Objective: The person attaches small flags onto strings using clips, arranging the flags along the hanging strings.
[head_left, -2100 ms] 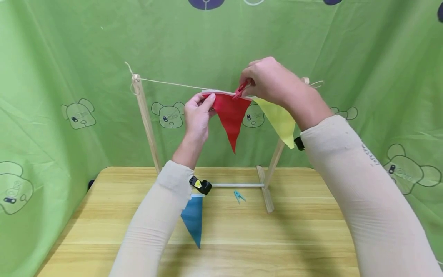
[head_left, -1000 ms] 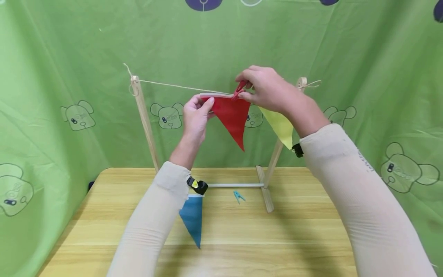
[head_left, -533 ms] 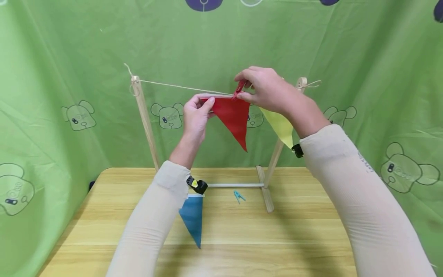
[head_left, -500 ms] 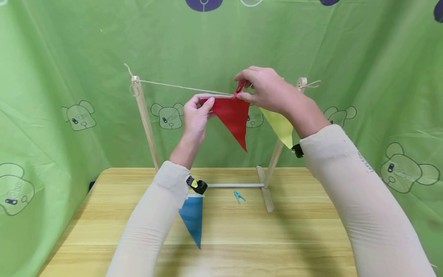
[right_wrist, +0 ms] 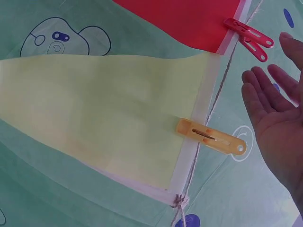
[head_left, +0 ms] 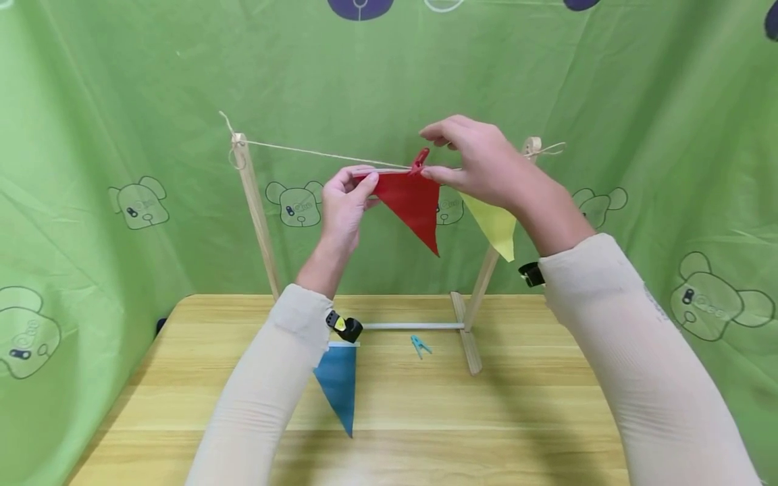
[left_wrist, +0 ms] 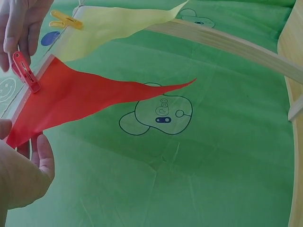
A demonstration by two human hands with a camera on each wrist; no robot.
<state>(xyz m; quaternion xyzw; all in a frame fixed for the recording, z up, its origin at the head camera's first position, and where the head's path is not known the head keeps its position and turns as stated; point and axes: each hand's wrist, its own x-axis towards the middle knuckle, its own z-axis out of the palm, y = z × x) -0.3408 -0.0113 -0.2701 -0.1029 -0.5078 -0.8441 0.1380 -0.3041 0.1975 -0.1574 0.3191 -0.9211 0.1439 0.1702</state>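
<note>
With thumb and fingers my left hand [head_left: 343, 206] pinches the upper left corner of a red triangular pennant [head_left: 413, 199], at its white top band. A red clothespin [head_left: 419, 160] grips that band and the string [head_left: 328, 155] near the pennant's right side. Beside the clothespin, my right hand [head_left: 486, 162] has its fingers spread; in the right wrist view a gap shows between them and the red clothespin [right_wrist: 248, 35]. To the right hangs a yellow pennant [head_left: 494, 219], partly behind the right hand, held on the string by an orange clothespin [right_wrist: 213, 137].
The string runs between two wooden posts, the left post [head_left: 256, 209] and the right post [head_left: 483, 283], joined low down by a white bar [head_left: 413, 326]. On the table [head_left: 456, 432] lie a blue pennant [head_left: 340, 385], partly under the left forearm, and a turquoise clothespin [head_left: 419, 345].
My right hand has let go of the red clothespin and moved slightly right, its fingers spreading. The clothespin stays on the red pennant, whose tip has swung right. The left hand keeps its hold.
</note>
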